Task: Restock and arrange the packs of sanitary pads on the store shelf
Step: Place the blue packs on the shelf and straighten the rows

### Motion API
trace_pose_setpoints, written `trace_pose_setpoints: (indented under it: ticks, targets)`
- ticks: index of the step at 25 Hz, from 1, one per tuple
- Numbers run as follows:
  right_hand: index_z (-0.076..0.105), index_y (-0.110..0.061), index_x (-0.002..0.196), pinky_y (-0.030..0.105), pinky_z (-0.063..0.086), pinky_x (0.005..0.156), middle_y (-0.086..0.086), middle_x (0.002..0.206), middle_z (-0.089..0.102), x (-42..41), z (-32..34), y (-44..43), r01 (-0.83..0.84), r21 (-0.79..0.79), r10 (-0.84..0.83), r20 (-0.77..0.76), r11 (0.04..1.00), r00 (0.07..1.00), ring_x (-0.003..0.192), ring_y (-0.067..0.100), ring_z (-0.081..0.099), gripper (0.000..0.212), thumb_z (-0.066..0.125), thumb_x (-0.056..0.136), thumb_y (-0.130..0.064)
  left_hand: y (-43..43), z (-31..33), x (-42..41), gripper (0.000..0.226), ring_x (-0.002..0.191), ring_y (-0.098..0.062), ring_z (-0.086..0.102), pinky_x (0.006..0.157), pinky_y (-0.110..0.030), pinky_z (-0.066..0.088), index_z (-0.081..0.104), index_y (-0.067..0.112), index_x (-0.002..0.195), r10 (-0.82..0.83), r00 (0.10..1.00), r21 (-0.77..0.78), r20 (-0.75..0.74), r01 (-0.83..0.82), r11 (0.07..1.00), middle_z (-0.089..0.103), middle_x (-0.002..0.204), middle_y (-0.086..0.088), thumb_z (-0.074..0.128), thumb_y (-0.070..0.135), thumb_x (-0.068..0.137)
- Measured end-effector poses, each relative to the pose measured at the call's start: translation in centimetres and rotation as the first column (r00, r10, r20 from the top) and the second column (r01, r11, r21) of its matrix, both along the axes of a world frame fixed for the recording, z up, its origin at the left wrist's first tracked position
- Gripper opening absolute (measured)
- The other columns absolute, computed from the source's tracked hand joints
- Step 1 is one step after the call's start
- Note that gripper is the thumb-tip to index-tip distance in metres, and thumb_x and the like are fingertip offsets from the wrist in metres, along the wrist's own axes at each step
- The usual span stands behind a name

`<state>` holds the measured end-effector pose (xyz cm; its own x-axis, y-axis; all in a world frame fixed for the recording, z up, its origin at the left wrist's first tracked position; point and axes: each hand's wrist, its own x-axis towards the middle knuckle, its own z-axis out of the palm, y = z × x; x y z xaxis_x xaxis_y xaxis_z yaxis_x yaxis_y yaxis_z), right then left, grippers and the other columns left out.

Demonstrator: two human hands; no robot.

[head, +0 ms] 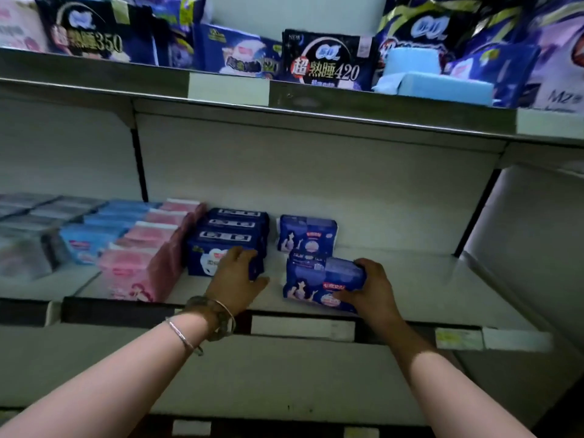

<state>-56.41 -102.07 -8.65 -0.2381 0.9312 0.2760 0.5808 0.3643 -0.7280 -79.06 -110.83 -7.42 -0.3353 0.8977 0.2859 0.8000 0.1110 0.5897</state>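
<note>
Our left hand (235, 276) curls its fingers over the front dark blue pack (205, 260). Our right hand (374, 289) wraps its fingers round a lighter blue pack (316, 284) on the shelf (426, 279).

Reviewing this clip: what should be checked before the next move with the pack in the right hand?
1. Right hand grip on front purple pack: ok, fingers wrap its right end.
2. Left hand holding front navy pack: ok, fingers curl over its top.
3. Front purple pack square with rear purple pack: not ok, looks skewed.
4. Pack flat on shelf: cannot tell.
5. Free shelf space rightward: ok.
</note>
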Motion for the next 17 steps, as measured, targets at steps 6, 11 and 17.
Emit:
trace_pose_setpoints:
  ticks: [6, 11, 17]
  targets:
    - [0.028, -0.016, 0.145, 0.038, 0.037, 0.104, 0.015, 0.150, 0.018, -2.4, -1.3, 3.7, -0.003, 0.083, -0.031, 0.401, 0.997, 0.916, 0.130, 0.032, 0.034, 0.072, 0.066, 0.085, -0.027, 6.3, -0.6, -4.6, 0.067, 0.143, -0.034, -0.006, 0.115, -0.051, 0.006, 0.009, 0.026, 0.148, 0.011, 0.924, -0.272, -0.381, -0.124, 0.954, -0.006, 0.157, -0.005, 0.039, 0.051, 0.093]
    - [0.026, -0.028, 0.145, 0.035, 0.040, 0.096, 0.009, 0.146, 0.030, -3.9, -1.5, 6.2, -0.061, 0.205, -0.086, 0.638, 0.977, 0.766, 0.123, 0.029, 0.039, 0.058, 0.051, 0.092, -0.034, 8.3, -1.2, -5.1, 0.067, 0.142, -0.036, -0.011, 0.109, -0.064, 0.001, -0.001, 0.034, 0.148, 0.027, 0.907, -0.433, -0.420, -0.226, 0.872, -0.011, 0.157, -0.004, 0.026, 0.060, 0.093]
    - [0.026, -0.025, 0.146, 0.038, 0.042, 0.095, 0.010, 0.147, 0.026, -5.7, -1.4, 9.1, -0.088, 0.201, -0.059, 0.627, 0.976, 0.777, 0.126, 0.032, 0.034, 0.054, 0.047, 0.096, -0.027, 8.5, -1.1, -5.1, 0.065, 0.142, -0.038, -0.008, 0.108, -0.065, 0.001, -0.005, 0.033, 0.148, -0.007, 0.865, -0.462, -0.501, -0.261, 0.848, -0.009, 0.157, -0.006, 0.024, 0.057, 0.095]
